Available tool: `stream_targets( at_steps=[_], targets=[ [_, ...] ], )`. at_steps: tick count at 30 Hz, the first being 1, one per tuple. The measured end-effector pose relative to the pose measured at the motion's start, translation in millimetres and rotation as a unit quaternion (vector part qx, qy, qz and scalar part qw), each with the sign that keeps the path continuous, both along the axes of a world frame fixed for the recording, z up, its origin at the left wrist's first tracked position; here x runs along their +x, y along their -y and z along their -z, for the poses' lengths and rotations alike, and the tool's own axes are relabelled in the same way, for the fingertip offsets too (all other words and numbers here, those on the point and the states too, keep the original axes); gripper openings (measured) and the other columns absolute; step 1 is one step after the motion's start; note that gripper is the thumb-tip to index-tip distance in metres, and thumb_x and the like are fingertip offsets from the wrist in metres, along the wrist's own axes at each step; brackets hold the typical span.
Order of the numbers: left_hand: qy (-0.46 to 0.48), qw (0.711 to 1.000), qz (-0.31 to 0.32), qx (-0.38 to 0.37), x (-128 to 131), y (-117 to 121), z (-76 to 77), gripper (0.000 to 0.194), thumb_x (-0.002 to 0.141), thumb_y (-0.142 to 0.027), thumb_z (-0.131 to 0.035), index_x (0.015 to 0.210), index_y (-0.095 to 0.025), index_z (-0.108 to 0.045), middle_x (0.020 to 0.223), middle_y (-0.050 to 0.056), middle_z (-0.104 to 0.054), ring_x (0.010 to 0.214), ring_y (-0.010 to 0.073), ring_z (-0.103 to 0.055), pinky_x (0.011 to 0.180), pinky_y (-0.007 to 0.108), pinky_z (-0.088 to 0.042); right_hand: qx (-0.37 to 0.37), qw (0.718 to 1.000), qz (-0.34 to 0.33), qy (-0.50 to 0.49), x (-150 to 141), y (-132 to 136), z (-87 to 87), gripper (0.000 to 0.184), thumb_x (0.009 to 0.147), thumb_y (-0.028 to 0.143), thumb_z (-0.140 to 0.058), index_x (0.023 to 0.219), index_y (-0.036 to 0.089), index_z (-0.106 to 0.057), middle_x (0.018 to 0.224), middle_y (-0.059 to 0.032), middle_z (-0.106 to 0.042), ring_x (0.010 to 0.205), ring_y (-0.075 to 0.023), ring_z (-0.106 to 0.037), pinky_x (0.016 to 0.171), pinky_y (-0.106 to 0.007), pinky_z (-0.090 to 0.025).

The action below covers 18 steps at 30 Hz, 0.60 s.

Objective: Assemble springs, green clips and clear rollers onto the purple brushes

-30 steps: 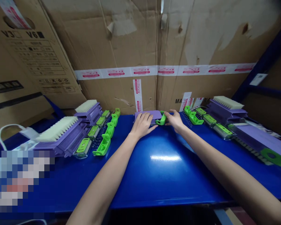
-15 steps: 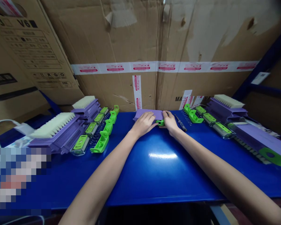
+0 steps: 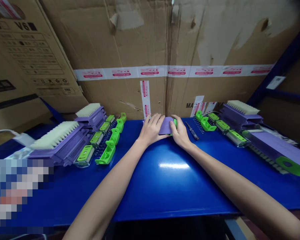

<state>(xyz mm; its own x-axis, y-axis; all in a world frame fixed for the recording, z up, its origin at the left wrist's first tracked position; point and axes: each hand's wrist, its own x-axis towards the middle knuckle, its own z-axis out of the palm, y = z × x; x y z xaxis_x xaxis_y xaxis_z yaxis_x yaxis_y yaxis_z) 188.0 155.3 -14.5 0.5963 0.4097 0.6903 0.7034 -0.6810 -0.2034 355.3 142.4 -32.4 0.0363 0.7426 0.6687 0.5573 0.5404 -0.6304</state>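
Note:
A purple plastic housing (image 3: 166,126) lies at the back middle of the table, partly hidden under my hands. My left hand (image 3: 153,128) is laid over its left part, fingers across the top and thumb along the front edge. At the right end sits a green end cap (image 3: 175,123), mostly covered by my right hand (image 3: 179,131). That hand is closed round the cap and end, its thumb pressed on the purple top and its fingers behind. A screwdriver (image 3: 192,130) lies just right of my right hand.
Purple brush heads with pale bristles (image 3: 56,135) stand at the left, beside clear-sided green parts (image 3: 85,154) and green end caps (image 3: 107,152). More green caps (image 3: 205,121) and a purple brush assembly (image 3: 277,143) lie at the right. A cardboard wall (image 3: 120,43) closes the back.
My right hand has shifted its hold, with the thumb now on top of the housing's right end. My left fingers have spread further over the housing. The green cap now sits up against the end.

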Motion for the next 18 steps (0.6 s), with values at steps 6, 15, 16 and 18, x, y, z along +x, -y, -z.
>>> stream_targets(
  at_steps=[6, 15, 16, 18],
  targets=[
    [-0.038, 0.998, -0.043, -0.033, -7.3, -2.1, 0.4, 0.076, 0.069, -0.041, -0.07, 0.134, -0.01, -0.043, 0.116, 0.016, -0.057, 0.104, 0.0315, -0.052, 0.088, 0.042, -0.04, -0.024, 0.996, -0.085, -0.007, 4.2, 1.4, 1.9, 0.046, 0.092, 0.043, -0.038, 0.126, 0.015, -0.048, 0.126, -0.0152, -0.056, 0.116, -0.0246, -0.054, 0.103, -0.045, -0.039],
    [0.012, 0.998, -0.05, -0.047, -4.7, -0.5, 1.4, 0.067, 0.063, -0.037, -0.073, 0.122, -0.012, -0.052, 0.112, 0.014, -0.057, 0.101, 0.0304, -0.051, 0.087, 0.04, -0.038, -0.017, 0.992, -0.085, -0.087, 0.7, 8.2, -2.8, 0.047, 0.087, 0.045, -0.051, 0.124, 0.017, -0.054, 0.123, -0.0116, -0.062, 0.113, -0.0228, -0.059, 0.1, -0.04, -0.045],
    [0.017, 0.998, -0.045, -0.042, -4.6, -1.1, 2.1, 0.067, 0.064, -0.037, -0.073, 0.122, -0.011, -0.052, 0.112, 0.014, -0.057, 0.101, 0.0302, -0.051, 0.086, 0.039, -0.038, -0.014, 0.993, -0.083, -0.086, 0.8, 7.9, -3.1, 0.047, 0.087, 0.045, -0.052, 0.124, 0.017, -0.054, 0.125, -0.0112, -0.061, 0.115, -0.0227, -0.058, 0.101, -0.04, -0.044],
    [0.022, 0.999, -0.035, -0.028, -5.2, -2.5, 3.9, 0.069, 0.065, -0.037, -0.073, 0.125, -0.011, -0.05, 0.111, 0.014, -0.057, 0.1, 0.0297, -0.051, 0.085, 0.039, -0.039, -0.018, 0.993, -0.082, -0.084, 1.7, 7.2, -3.7, 0.048, 0.087, 0.045, -0.052, 0.126, 0.017, -0.054, 0.129, -0.0109, -0.059, 0.118, -0.0225, -0.056, 0.104, -0.04, -0.042]
  ],
)
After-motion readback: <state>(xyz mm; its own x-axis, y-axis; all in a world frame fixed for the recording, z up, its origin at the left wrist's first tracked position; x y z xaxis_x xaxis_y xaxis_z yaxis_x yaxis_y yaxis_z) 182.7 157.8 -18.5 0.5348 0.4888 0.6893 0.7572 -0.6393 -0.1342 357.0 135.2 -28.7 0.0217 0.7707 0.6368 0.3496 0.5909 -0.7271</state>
